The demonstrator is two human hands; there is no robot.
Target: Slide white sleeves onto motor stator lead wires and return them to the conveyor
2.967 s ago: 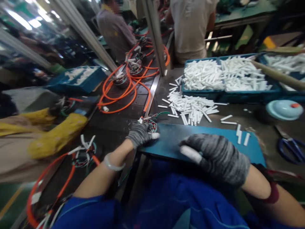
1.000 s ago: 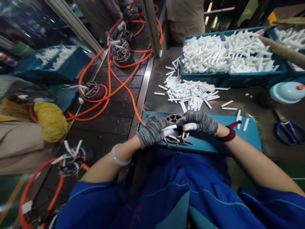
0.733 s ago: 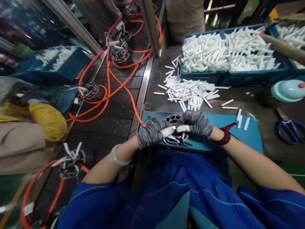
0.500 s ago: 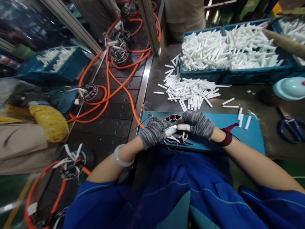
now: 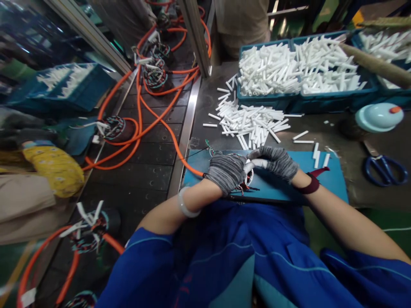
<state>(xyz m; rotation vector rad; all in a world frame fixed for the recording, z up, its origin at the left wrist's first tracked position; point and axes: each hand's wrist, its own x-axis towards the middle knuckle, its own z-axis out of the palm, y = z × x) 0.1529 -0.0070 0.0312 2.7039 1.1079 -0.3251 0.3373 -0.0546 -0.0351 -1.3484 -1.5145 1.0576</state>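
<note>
My left hand (image 5: 227, 172), in a grey knit glove with white-covered fingertips, lies over a wound motor stator (image 5: 248, 179) and hides most of it. Its fingers are closed at the stator's upper right side. Opposite, my right hand (image 5: 278, 162), gloved the same way, pinches close to the left fingertips. White on white, the fingertips and any sleeve between them cannot be told apart. Red and black wires stick out at the stator's lower edge. The stator lies on a blue mat (image 5: 327, 184), and an orange cable (image 5: 176, 147) runs up to it from the left.
Beyond the mat lies a heap of white sleeves (image 5: 253, 119), with blue bins (image 5: 269, 102) full of them behind. Scissors (image 5: 382, 167) and a lidded cup (image 5: 379, 117) stand right. Left, a conveyor (image 5: 144, 179) carries cabled stators (image 5: 114, 128); a co-worker's yellow sleeve (image 5: 54, 167) is beyond.
My left hand has moved right and turned over the stator, covering more of it. My right hand has shifted slightly right, its fingers still closed. The whole view has moved slightly.
</note>
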